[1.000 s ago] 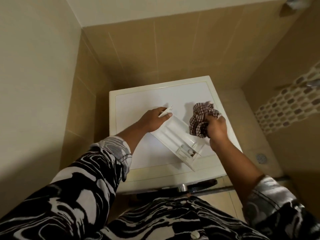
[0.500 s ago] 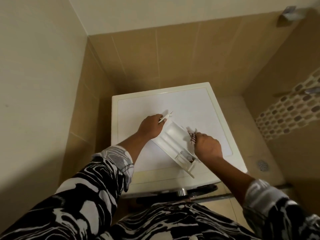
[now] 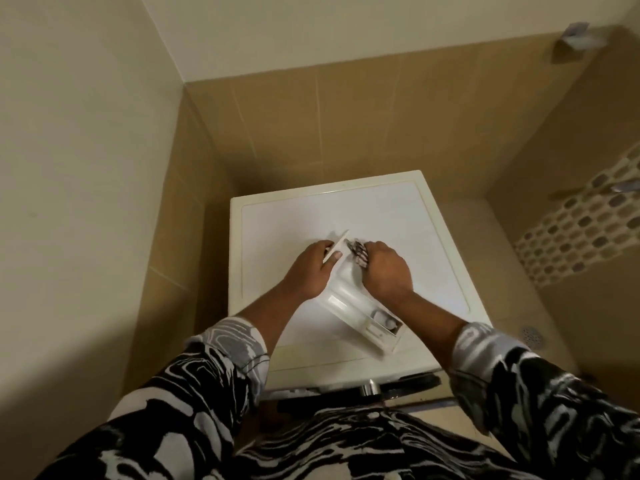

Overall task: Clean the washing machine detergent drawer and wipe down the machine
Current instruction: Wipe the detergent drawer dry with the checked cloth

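A white detergent drawer point(image 3: 360, 311) lies diagonally on the white top of the washing machine point(image 3: 287, 223), its front panel at the far end. My left hand point(image 3: 310, 271) grips that far end by the panel. My right hand point(image 3: 386, 270) is closed on a checked brown-and-white cloth point(image 3: 357, 253) and presses it into the drawer's far compartment. Only a small part of the cloth shows past my fingers. The near compartments of the drawer are uncovered.
The machine stands in a corner with tan tiled walls behind and to the left. Its front edge with a metal knob point(image 3: 370, 388) is close to my body. To the right the tiled floor holds a round drain point(image 3: 531, 336), beside a mosaic-tiled wall.
My right hand brought the cloth down from above the drawer into it, then slid it toward the far end, close to my left hand. The left hand kept its grip.
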